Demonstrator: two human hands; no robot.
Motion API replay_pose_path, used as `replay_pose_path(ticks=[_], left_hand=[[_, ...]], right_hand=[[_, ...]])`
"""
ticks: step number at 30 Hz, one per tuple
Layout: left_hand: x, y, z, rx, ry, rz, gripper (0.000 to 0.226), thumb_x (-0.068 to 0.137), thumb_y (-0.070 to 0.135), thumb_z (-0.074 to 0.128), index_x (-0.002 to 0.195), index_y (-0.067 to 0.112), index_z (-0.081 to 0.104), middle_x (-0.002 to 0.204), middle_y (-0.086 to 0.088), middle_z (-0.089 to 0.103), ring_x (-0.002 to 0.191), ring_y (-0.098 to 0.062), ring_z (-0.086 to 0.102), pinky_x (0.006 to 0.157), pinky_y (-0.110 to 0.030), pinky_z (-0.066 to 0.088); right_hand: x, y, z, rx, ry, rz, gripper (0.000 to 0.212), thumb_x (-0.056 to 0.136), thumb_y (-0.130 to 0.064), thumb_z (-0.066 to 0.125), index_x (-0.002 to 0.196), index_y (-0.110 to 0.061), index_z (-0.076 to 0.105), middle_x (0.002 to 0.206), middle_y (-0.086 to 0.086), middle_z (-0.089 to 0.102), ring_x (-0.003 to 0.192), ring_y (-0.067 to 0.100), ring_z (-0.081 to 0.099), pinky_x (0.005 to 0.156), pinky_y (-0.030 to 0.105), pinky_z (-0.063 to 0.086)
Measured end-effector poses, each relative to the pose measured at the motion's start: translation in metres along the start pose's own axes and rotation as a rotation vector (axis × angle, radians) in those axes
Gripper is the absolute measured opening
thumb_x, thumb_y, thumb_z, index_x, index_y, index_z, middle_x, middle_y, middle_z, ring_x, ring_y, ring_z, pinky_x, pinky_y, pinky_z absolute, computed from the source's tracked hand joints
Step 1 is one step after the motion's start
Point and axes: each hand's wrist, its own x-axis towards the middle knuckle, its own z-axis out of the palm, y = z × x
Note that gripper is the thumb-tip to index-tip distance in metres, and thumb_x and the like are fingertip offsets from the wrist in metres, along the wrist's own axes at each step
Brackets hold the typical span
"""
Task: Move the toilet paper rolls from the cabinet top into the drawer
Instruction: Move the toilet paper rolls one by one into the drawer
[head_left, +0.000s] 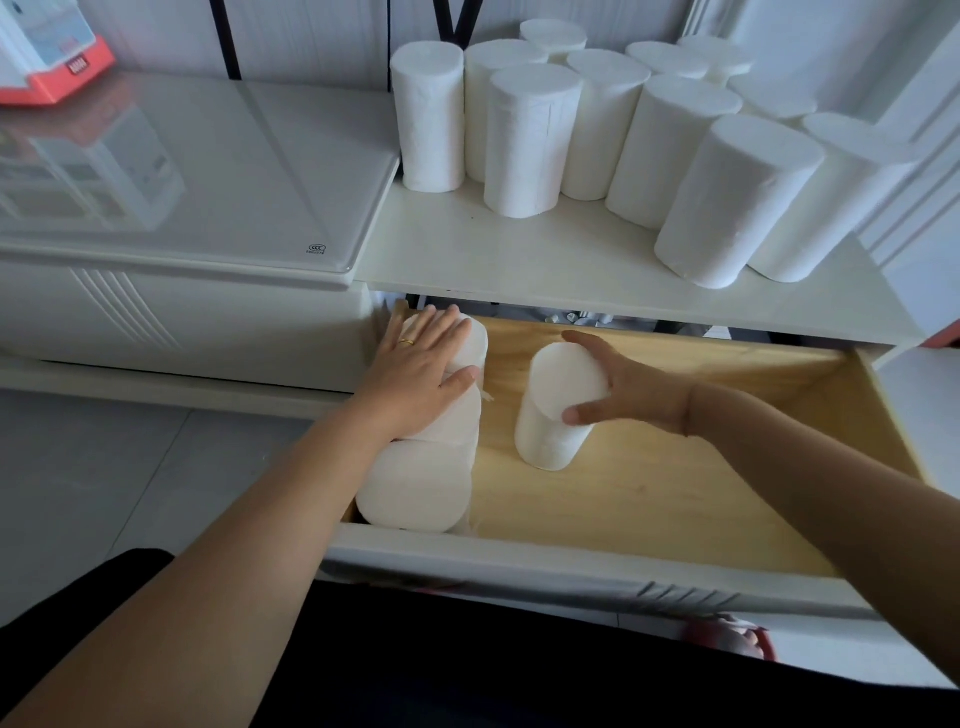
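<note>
Cabinet top (519, 260): eleven rolls (530, 140); drawer (649, 493): four.

Orange-white box (52, 57) top L, glass-topped unit (208, 171)

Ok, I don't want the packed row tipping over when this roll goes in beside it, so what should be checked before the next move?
1. Right hand grips the upright roll: ok, fingers and thumb curl round its top.
2. Upright roll fully seated on the drawer floor: cannot tell.
3. Left hand steadies the row of rolls at the drawer's left side: ok, it rests flat on them.
4. Gap between that row and the upright roll free: ok, bare wood shows.
5. Cabinet top emptied: not ok, many remaining rolls stand there.
</note>
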Motion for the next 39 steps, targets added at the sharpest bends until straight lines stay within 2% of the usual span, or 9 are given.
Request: replay_pose_path(ticks=[7,11,14,17,22,29,33,35,39], left_hand=[[0.007,0.019,0.008,-0.018,-0.042,0.091,0.064,0.095,0.057,0.016,0.149,0.029,-0.002,0.156,0.011,-0.015,0.140,-0.005,-0.020,0.111,-0.032,-0.016],[0.009,0.019,0.010,0.020,-0.028,0.086,0.065,0.092,0.059,0.009,0.149,0.030,-0.006,0.156,0.011,-0.017,0.139,-0.004,-0.022,0.112,-0.032,-0.017],[0.008,0.021,0.010,0.030,-0.016,0.072,0.066,0.092,0.058,0.008,0.148,0.027,-0.009,0.156,0.010,-0.017,0.140,-0.005,-0.021,0.111,-0.031,-0.018],[0.007,0.022,0.010,0.027,-0.005,0.052,0.067,0.092,0.058,0.006,0.148,0.024,-0.011,0.156,0.008,-0.017,0.140,-0.004,-0.021,0.110,-0.028,-0.018],[0.006,0.023,0.010,0.004,0.001,0.043,0.066,0.092,0.057,0.004,0.147,0.024,-0.012,0.155,0.009,-0.018,0.139,-0.003,-0.021,0.111,-0.028,-0.018],[0.004,0.024,0.008,-0.017,0.021,0.060,0.055,0.098,0.046,0.007,0.148,0.028,-0.008,0.157,0.010,-0.014,0.140,-0.003,-0.019,0.111,-0.027,-0.019],[0.004,0.023,0.008,-0.031,0.023,0.068,0.053,0.099,0.044,0.008,0.148,0.032,-0.008,0.157,0.011,-0.012,0.141,-0.004,-0.017,0.112,-0.029,-0.018],[0.004,0.023,0.009,-0.027,0.019,0.073,0.052,0.098,0.045,0.008,0.147,0.034,-0.008,0.157,0.011,-0.013,0.141,-0.004,-0.017,0.113,-0.030,-0.016],[0.004,0.024,0.010,-0.013,0.009,0.085,0.053,0.097,0.047,0.005,0.147,0.035,-0.007,0.156,0.013,-0.013,0.141,-0.004,-0.017,0.114,-0.034,-0.015]], right_hand=[[0.001,-0.008,0.009,-0.287,0.101,-0.084,0.098,0.062,-0.032,0.087,0.139,-0.040,0.026,0.137,-0.002,0.038,0.118,0.023,0.044,0.088,0.033,0.043],[0.004,-0.015,0.038,-0.415,0.413,0.062,0.106,0.061,-0.067,0.072,0.144,-0.028,0.018,0.135,0.007,0.040,0.117,0.032,0.050,0.089,0.040,0.046],[0.008,-0.018,0.049,-0.528,0.477,0.174,0.107,0.066,-0.082,0.052,0.147,-0.027,0.009,0.135,0.015,0.042,0.117,0.040,0.053,0.089,0.048,0.049],[0.007,-0.020,0.038,-0.366,0.361,0.168,0.109,0.066,-0.070,0.067,0.148,-0.034,0.005,0.139,0.012,0.036,0.118,0.039,0.051,0.091,0.044,0.049],[0.004,-0.019,0.021,-0.471,0.302,0.039,0.106,0.064,-0.053,0.080,0.147,-0.033,0.017,0.140,0.007,0.037,0.122,0.032,0.048,0.093,0.037,0.042],[0.015,-0.020,0.053,-0.286,0.557,0.004,0.093,0.069,-0.049,0.079,0.140,-0.015,0.028,0.130,0.010,0.049,0.112,0.030,0.055,0.087,0.030,0.045],[0.014,-0.018,0.046,0.183,0.378,0.090,0.076,0.077,-0.045,0.075,0.133,-0.014,0.035,0.107,0.008,0.059,0.075,0.027,0.069,0.072,0.037,0.061],[0.014,-0.014,0.041,0.430,0.284,0.191,0.067,0.081,-0.044,0.070,0.133,-0.015,0.039,0.103,0.009,0.061,0.074,0.028,0.071,0.071,0.036,0.061],[0.023,-0.005,0.036,0.497,0.283,0.197,0.061,0.082,-0.038,0.072,0.132,-0.016,0.047,0.101,0.005,0.062,0.078,0.031,0.074,0.078,0.037,0.061]])
